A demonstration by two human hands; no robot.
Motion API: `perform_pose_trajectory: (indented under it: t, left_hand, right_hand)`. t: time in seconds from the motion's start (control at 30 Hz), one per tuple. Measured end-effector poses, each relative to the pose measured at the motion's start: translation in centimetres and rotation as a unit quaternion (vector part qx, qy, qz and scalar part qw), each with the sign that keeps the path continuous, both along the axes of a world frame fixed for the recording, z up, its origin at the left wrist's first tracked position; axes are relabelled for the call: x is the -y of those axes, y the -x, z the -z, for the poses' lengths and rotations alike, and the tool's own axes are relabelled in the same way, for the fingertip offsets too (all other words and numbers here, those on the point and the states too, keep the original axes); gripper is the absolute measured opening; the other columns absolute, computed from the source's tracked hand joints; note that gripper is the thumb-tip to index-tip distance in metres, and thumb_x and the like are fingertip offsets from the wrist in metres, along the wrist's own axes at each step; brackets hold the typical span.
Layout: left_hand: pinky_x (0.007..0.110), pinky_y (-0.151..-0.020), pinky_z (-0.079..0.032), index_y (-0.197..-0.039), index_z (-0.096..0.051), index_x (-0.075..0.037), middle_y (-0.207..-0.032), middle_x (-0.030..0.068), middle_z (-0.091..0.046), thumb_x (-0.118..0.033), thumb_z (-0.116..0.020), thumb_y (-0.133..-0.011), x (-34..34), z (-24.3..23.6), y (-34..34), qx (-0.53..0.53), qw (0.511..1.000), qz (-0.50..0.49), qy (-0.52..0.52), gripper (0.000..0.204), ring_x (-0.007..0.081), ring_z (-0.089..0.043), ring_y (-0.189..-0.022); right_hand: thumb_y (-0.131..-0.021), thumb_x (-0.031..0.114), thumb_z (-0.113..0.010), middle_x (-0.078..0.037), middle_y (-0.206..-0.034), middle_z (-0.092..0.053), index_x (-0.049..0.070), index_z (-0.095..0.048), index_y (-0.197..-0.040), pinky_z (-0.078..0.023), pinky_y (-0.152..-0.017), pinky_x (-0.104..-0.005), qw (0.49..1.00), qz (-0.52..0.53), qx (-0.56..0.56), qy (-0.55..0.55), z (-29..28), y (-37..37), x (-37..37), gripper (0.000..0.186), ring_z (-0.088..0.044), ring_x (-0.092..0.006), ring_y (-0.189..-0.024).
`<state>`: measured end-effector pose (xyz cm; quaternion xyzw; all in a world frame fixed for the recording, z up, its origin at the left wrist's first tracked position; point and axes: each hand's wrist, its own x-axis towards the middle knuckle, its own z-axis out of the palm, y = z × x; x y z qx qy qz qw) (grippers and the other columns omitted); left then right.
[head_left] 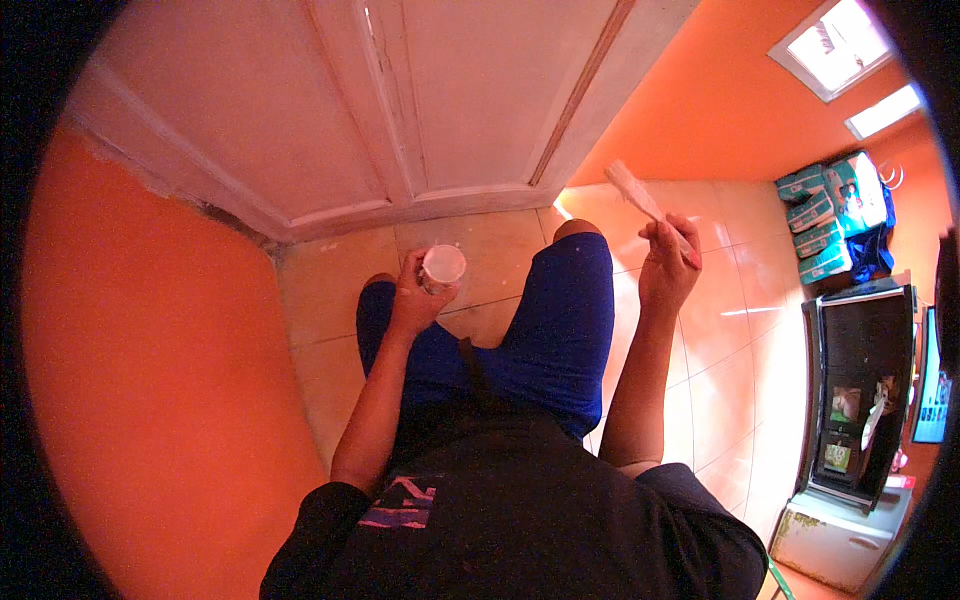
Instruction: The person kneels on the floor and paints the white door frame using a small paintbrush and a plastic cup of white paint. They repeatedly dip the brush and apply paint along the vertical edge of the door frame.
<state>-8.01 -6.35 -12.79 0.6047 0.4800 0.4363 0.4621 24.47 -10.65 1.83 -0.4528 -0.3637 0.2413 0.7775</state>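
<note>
The person's left hand [415, 303] has its fingers wrapped around the side of a small round cup [443, 266], above the tiled floor [370, 250] between the knees; this grip probably keeps the cup steady and its pale top unobstructed, though whether that top is a lid or contents cannot be told. The right hand [670, 265] is closed around the handle of a flat paintbrush [632, 188], out beyond the right knee. Its pale bristles point up and away from the fingers, which likely keeps them off the skin and leaves the wrist free to turn. The brush appears apart from the panelled door [480, 110] ahead. Both forearms are bent forward, presumably so that cup and brush stay within easy sight.
</note>
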Motion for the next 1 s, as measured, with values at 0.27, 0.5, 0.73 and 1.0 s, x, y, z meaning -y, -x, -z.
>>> perform_pose_trajectory:
  t: [0.27,0.5,0.73,1.0]
  left_hand:
    - [0.039,-0.094,-0.05,-0.121,-0.052,-0.01,-0.116,0.0094,-0.064,-0.019,-0.089,-0.067,3.1,-5.3,-4.5,-0.065,0.989,0.129,-0.019,0.066,0.0241,-0.062,-0.109]
    - [0.038,-0.096,-0.049,-0.121,-0.049,-0.007,-0.12,0.0143,-0.059,-0.016,-0.086,-0.067,4.3,-7.2,-3.7,-0.057,0.975,0.214,0.021,0.066,0.0289,-0.06,-0.113]
    - [0.039,-0.094,-0.049,-0.121,-0.049,-0.007,-0.118,0.0152,-0.058,-0.017,-0.086,-0.065,4.5,-7.7,-5.1,-0.06,0.975,0.212,-0.012,0.068,0.0317,-0.06,-0.111]
    - [0.04,-0.093,-0.051,-0.122,-0.052,-0.008,-0.118,0.0133,-0.061,-0.018,-0.088,-0.064,5.0,-5.6,-5.8,-0.042,0.978,0.206,-0.018,0.07,0.0294,-0.062,-0.109]
  right_hand:
    - [-0.081,0.0,-0.074,-0.011,-0.077,-0.068,0.0,-0.059,-0.087,-0.055,-0.064,-0.0284,0.985,-0.108,0.078,0.114,-0.3,3.4,7.6,0.016,-0.069,-0.0178,-0.07]
    - [-0.078,0.006,-0.079,-0.01,-0.077,-0.07,0.002,-0.062,-0.085,-0.055,-0.065,-0.0267,0.943,-0.156,0.18,0.231,-1.7,3.8,8.6,0.019,-0.069,-0.0159,-0.072]
    - [-0.074,0.009,-0.081,-0.006,-0.075,-0.071,0.004,-0.066,-0.081,-0.053,-0.062,-0.0261,0.883,-0.193,0.307,0.298,-4.1,3.7,7.4,0.017,-0.069,-0.0128,-0.07]
    - [-0.074,0.004,-0.08,-0.007,-0.08,-0.069,0.0,-0.066,-0.084,-0.052,-0.066,-0.0234,0.872,-0.184,0.345,0.294,-4.3,4.9,6.5,0.018,-0.067,-0.0118,-0.076]
